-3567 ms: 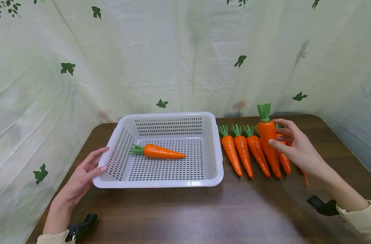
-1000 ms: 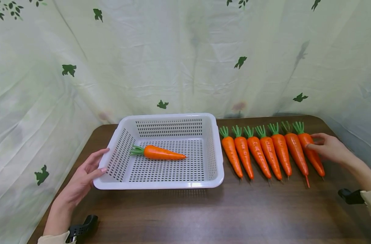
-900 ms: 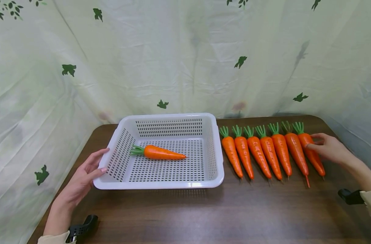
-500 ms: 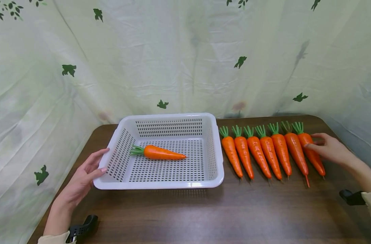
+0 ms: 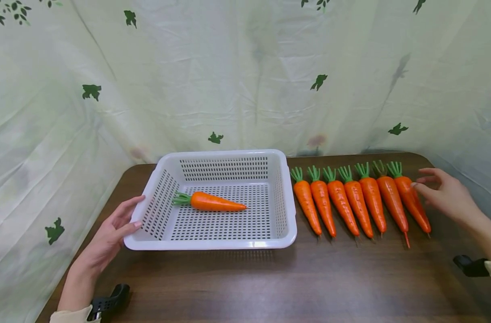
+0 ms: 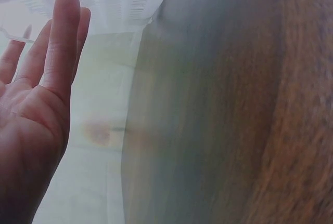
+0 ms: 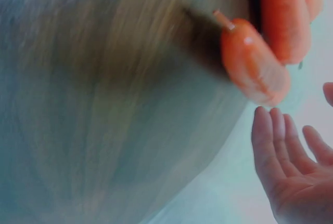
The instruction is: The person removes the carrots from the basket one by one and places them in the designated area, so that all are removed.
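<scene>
A white perforated basket (image 5: 213, 244) stands on the brown table with one orange carrot (image 5: 215, 202) lying inside, its green top to the left. My left hand (image 5: 104, 240) rests at the basket's left rim, thumb tip against it. In the left wrist view its fingers (image 6: 60, 52) stretch out nearly straight. Right of the basket, several carrots (image 5: 342, 206) lie in a slanted row, green tops at the back. My right hand (image 5: 449, 195) hovers just right of the endmost carrot (image 5: 412, 204), fingers loosely spread around nothing, thumb tip close by its side.
A pale curtain (image 5: 229, 80) with green leaf prints hangs behind and around the table (image 5: 269, 287). Black camera mounts (image 5: 112, 298) sit at both wrists. The carrot row lies right beside the basket's right wall.
Earlier my right hand held a carrot over the row; it now lies at the row's right end. The hand has since let go and drawn right. My left hand has stayed put.
</scene>
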`<action>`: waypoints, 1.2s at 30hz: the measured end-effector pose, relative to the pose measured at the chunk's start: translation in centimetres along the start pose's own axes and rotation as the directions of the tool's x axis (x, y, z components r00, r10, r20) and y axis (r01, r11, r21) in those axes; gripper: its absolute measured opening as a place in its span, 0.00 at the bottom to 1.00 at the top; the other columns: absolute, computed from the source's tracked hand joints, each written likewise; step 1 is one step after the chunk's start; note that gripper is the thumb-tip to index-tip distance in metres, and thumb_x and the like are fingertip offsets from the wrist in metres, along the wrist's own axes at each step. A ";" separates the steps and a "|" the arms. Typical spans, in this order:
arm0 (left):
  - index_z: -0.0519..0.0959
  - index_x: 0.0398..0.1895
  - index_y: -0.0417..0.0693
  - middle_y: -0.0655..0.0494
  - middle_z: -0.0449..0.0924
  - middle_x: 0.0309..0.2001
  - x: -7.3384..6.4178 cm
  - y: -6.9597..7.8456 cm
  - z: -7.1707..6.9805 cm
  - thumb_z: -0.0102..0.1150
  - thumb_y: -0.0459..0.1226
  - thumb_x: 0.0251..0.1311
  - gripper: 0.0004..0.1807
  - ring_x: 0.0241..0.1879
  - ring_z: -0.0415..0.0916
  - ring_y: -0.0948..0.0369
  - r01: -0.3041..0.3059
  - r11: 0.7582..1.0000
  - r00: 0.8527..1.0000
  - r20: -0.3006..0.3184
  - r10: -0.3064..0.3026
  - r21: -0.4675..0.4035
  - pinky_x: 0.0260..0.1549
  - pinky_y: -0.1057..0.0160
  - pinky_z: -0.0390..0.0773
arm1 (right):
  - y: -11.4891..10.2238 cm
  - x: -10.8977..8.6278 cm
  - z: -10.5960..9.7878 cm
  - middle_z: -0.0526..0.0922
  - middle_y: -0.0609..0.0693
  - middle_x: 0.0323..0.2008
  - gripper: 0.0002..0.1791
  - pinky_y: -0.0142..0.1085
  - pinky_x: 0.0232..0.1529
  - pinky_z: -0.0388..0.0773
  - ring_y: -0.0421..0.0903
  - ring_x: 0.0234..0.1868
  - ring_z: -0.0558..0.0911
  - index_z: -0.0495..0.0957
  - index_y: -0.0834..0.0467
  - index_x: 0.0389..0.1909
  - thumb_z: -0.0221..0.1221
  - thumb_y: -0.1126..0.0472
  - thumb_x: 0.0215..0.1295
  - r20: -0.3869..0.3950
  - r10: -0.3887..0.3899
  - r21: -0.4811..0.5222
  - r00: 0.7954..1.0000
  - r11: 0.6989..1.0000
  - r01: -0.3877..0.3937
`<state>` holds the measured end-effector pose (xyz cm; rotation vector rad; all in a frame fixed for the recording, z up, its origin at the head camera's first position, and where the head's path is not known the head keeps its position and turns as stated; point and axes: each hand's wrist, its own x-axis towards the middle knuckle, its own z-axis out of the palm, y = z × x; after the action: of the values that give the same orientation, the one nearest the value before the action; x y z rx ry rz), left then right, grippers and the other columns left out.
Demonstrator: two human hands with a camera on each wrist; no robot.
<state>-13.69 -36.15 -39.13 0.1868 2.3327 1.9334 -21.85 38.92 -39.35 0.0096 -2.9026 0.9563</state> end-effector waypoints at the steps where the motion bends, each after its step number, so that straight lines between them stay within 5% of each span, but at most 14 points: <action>1: 0.53 0.76 0.64 0.55 0.60 0.67 0.0 0.0 0.0 0.50 0.33 0.71 0.35 0.55 0.74 0.63 0.001 1.000 1.000 -0.001 -0.001 0.000 0.44 0.52 0.81 | -0.3 -0.1 0.0 0.70 0.76 0.53 0.35 0.41 0.24 0.82 0.63 0.35 0.82 0.57 0.73 0.66 0.53 0.50 0.74 -0.015 -0.011 -0.001 1.000 1.000 0.011; 12: 0.54 0.76 0.65 0.55 0.59 0.68 -0.1 0.2 0.1 0.50 0.34 0.71 0.35 0.55 0.74 0.63 0.008 1.000 1.000 -0.006 -0.008 0.010 0.44 0.53 0.81 | -4.3 -0.3 0.0 0.74 0.68 0.56 0.32 0.32 0.31 0.76 0.66 0.51 0.76 0.61 0.64 0.68 0.57 0.50 0.72 0.032 -0.132 -0.012 0.991 0.991 0.133; 20: 0.54 0.76 0.66 0.55 0.59 0.68 -0.1 0.3 0.1 0.50 0.34 0.71 0.34 0.56 0.73 0.63 0.005 1.000 1.000 -0.003 -0.005 0.024 0.45 0.53 0.81 | -7.1 -0.5 0.9 0.73 0.63 0.58 0.32 0.48 0.37 0.77 0.61 0.51 0.77 0.63 0.59 0.69 0.60 0.51 0.70 0.088 -0.233 -0.028 0.969 0.971 0.236; 27: 0.53 0.77 0.65 0.54 0.58 0.68 0.0 0.3 0.1 0.50 0.34 0.71 0.35 0.56 0.73 0.62 0.004 1.000 1.000 0.000 -0.004 0.015 0.44 0.52 0.81 | -9.5 -0.7 1.6 0.78 0.55 0.53 0.28 0.46 0.40 0.74 0.51 0.45 0.80 0.67 0.53 0.67 0.61 0.53 0.69 0.080 -0.314 -0.025 0.946 0.948 0.316; 36: 0.53 0.77 0.65 0.53 0.59 0.68 -0.1 0.3 0.1 0.50 0.33 0.71 0.35 0.56 0.73 0.62 -0.009 1.000 1.000 0.002 0.008 0.019 0.45 0.52 0.81 | -12.6 -0.9 2.2 0.78 0.50 0.55 0.28 0.39 0.34 0.78 0.48 0.45 0.81 0.67 0.48 0.67 0.61 0.53 0.69 0.167 -0.370 0.024 0.914 0.928 0.371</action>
<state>-13.54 -35.98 -38.85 0.2004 2.3539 1.9142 -20.74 27.40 -33.72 0.6481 -2.8915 0.9107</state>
